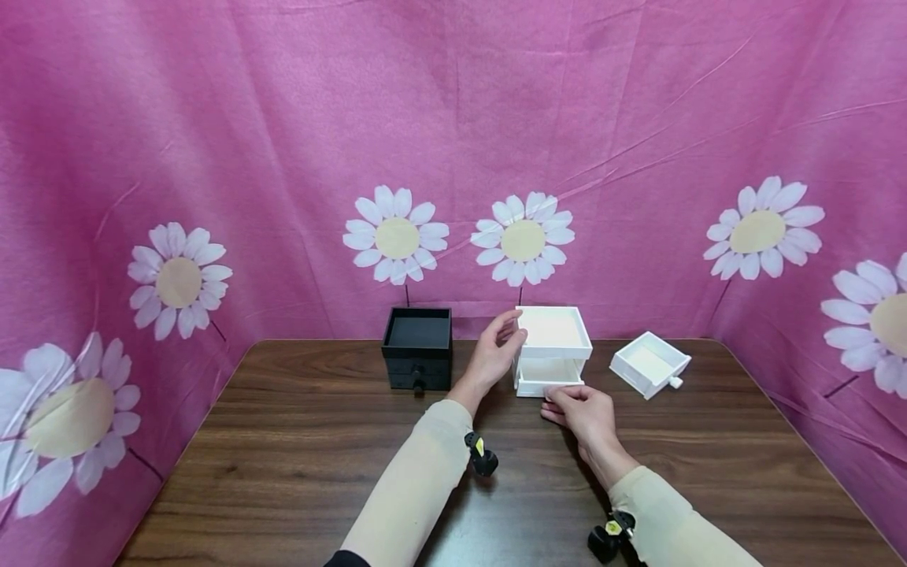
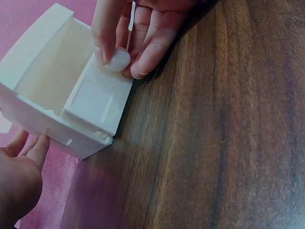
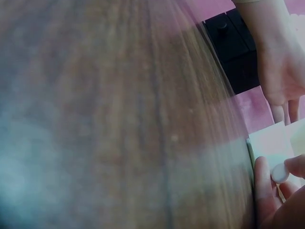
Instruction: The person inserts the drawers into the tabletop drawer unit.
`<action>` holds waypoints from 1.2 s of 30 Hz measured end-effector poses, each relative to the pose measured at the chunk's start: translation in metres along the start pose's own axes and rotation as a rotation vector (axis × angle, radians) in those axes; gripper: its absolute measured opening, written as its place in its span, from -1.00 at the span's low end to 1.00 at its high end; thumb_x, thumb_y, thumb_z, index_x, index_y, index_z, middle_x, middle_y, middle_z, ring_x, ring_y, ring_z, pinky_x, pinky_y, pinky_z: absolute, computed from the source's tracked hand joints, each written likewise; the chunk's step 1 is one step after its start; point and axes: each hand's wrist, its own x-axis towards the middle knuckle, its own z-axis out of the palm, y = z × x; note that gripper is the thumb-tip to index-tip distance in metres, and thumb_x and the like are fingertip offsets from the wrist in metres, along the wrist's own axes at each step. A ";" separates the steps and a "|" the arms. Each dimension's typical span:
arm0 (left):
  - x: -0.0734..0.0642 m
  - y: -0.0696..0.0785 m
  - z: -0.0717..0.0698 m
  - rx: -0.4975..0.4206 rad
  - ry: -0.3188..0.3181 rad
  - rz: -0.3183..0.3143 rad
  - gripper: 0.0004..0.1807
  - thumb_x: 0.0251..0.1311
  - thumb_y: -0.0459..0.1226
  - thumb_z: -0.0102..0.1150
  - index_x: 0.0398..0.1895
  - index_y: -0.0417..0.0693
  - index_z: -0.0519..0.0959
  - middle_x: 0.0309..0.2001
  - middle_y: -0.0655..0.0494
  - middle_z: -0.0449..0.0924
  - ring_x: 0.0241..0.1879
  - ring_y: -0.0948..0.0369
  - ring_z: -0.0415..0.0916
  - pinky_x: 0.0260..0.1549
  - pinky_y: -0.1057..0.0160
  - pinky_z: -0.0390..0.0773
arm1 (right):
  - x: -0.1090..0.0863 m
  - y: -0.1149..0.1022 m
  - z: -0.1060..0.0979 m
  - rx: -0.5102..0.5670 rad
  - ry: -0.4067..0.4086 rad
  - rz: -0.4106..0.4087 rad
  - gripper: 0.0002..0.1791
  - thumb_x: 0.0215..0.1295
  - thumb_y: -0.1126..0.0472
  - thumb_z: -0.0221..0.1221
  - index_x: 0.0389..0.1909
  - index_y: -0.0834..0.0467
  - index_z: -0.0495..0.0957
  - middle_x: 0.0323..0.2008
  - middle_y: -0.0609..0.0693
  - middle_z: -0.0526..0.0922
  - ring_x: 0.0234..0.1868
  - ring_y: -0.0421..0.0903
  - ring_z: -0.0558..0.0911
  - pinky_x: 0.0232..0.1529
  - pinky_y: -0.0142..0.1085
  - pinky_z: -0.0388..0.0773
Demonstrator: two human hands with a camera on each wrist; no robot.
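Now, near the tabletop (image 1: 283, 449)'s far edge, your right hand (image 1: 588, 417) pinches the near-facing knob (image 2: 119, 60) of the white box (image 1: 554, 352); your left hand (image 1: 492, 354), fingers loosely extended, touches its left side.

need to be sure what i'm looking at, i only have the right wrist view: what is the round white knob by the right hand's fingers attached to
Observer: The left wrist view shows the knob on the front of the lower drawer of a white drawer box.
Operator: ok, what's touching its side
Observer: The left hand; in the left wrist view its fingertips meet the outside of the side wall.
Operator: and anything out on the other side
Observer: Yes, the head view shows a loose white drawer on the wooden table, to the right of the white drawer box.
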 end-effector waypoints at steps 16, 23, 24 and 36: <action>0.001 -0.001 -0.002 -0.007 0.003 0.006 -0.52 0.55 -0.18 0.19 0.47 0.03 0.55 0.48 -0.15 0.52 0.48 -0.11 0.47 0.54 -0.10 0.43 | 0.012 -0.001 0.005 0.000 0.013 -0.009 -0.78 0.39 0.49 0.28 -0.03 0.54 0.57 -0.38 -0.07 0.71 -0.44 -0.21 0.82 -0.22 -0.30 0.84; 0.000 0.000 -0.001 0.003 -0.006 0.003 -0.51 0.56 -0.17 0.18 0.49 0.04 0.54 0.49 -0.15 0.51 0.49 -0.09 0.46 0.54 -0.08 0.43 | 0.015 -0.003 0.003 0.014 0.004 0.000 -0.78 0.41 0.48 0.27 -0.02 0.53 0.57 -0.39 -0.11 0.73 -0.43 -0.23 0.82 -0.20 -0.32 0.84; 0.000 0.000 -0.001 0.004 -0.006 0.003 -0.51 0.56 -0.17 0.18 0.49 0.04 0.54 0.49 -0.15 0.51 0.49 -0.09 0.46 0.54 -0.08 0.43 | 0.015 -0.004 0.003 0.012 -0.001 0.003 -0.77 0.42 0.47 0.27 0.00 0.53 0.57 -0.39 -0.11 0.74 -0.43 -0.23 0.82 -0.20 -0.32 0.84; 0.000 -0.001 0.000 0.013 -0.006 0.012 -0.51 0.55 -0.18 0.18 0.49 0.02 0.53 0.49 -0.19 0.50 0.48 -0.11 0.47 0.54 -0.05 0.44 | 0.011 -0.008 -0.013 -0.043 -0.121 0.017 -0.56 0.54 0.38 0.23 0.27 0.60 0.49 -0.28 -0.07 0.81 -0.28 -0.24 0.84 -0.06 -0.32 0.82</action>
